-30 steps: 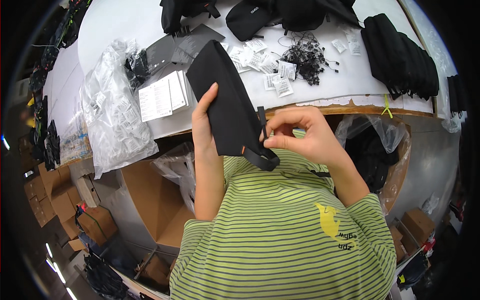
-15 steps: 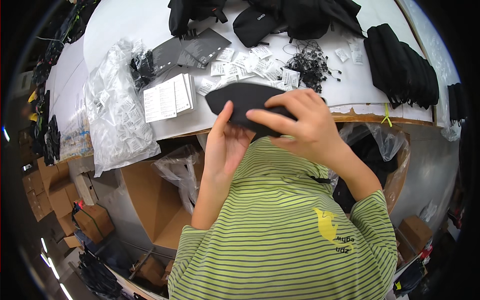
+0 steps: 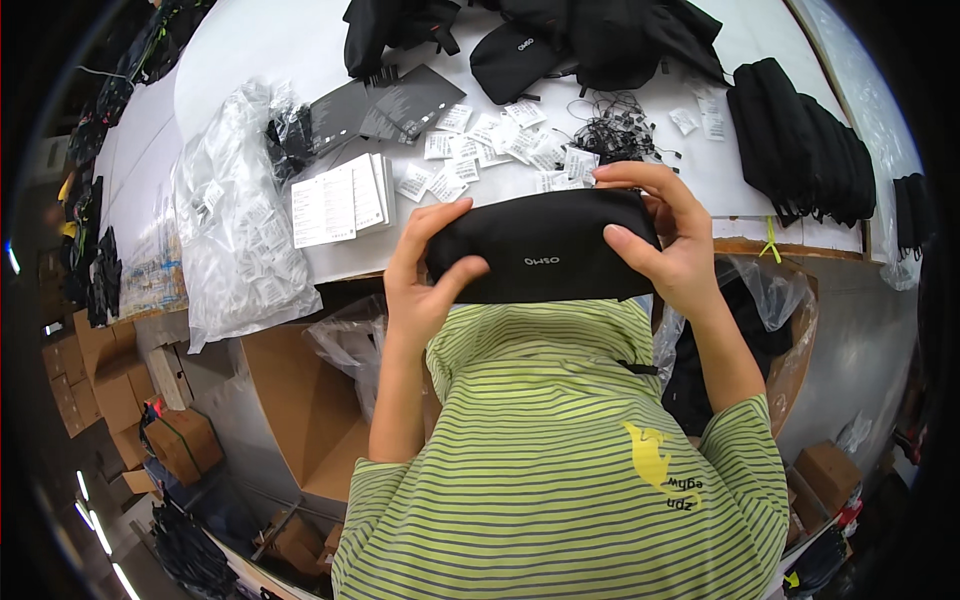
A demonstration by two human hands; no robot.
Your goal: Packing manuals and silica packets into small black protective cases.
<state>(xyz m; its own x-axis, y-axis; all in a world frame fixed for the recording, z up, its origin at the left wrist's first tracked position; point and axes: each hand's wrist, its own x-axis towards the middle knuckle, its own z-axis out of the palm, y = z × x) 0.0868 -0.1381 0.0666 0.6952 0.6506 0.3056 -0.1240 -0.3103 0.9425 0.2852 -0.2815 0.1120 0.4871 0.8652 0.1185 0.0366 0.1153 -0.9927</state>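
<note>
A black fabric pouch (image 3: pixel 545 240), long and with small pale lettering, is held level in front of my chest, just off the table's near edge. My left hand (image 3: pixel 425 265) grips its left end, thumb on the face toward me and fingers over the top edge. At the other end my right hand (image 3: pixel 672 235) pinches it, thumb on the face and forefinger along the upper corner. Most of my remaining fingers are hidden behind the pouch. Just beyond it lie scattered small white packets (image 3: pixel 515 135) with printing and a tangle of black cords (image 3: pixel 615 128).
White-and-printed cards (image 3: pixel 340 203) stand stacked at left, beside dark printed sheets (image 3: pixel 400 108) and a clear plastic bag (image 3: pixel 240 220) of packets. More black pouches (image 3: pixel 800 145) lie in a row at right; black bags (image 3: pixel 600 40) sit far back. Open cardboard boxes (image 3: pixel 300 400) stand below the table edge.
The pouch has been turned so its lettered face shows, and lowered slightly toward me. My hands have moved apart, from its middle to its two ends.
</note>
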